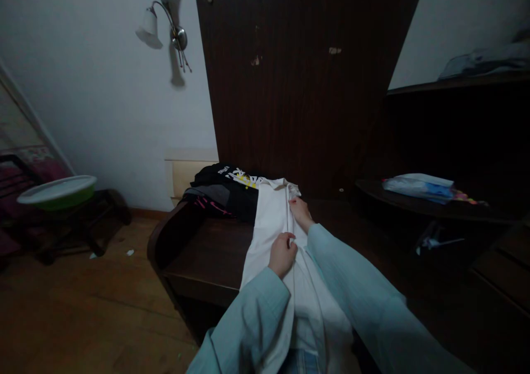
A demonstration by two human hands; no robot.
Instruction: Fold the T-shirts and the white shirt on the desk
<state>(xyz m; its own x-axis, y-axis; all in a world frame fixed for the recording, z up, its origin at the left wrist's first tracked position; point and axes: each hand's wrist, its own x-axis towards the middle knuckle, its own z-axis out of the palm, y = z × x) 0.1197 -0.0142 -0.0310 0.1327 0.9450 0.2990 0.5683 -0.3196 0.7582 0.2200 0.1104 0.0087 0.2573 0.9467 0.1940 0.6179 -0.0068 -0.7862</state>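
Observation:
A white garment (pixel 269 225) lies lengthwise on a dark wooden bench (pixel 207 252), its near end hanging toward me. My left hand (pixel 282 252) is closed, pinching a fold of the white cloth near its middle. My right hand (pixel 300 212) rests farther up, fingers curled on the cloth's edge close to the collar. Both arms wear pale blue sleeves. A pile of black clothes (pixel 226 191) with yellow and pink print sits at the far end of the bench, touching the white garment.
A tall dark wooden headboard (pixel 302 75) rises behind the bench. A shelf (pixel 414 203) on the right holds a plastic bag (pixel 420 187). At left, a green-rimmed basin (pixel 58 191) sits on a low stand; a wall lamp (pixel 159 29) hangs above. Wooden floor lies to the left.

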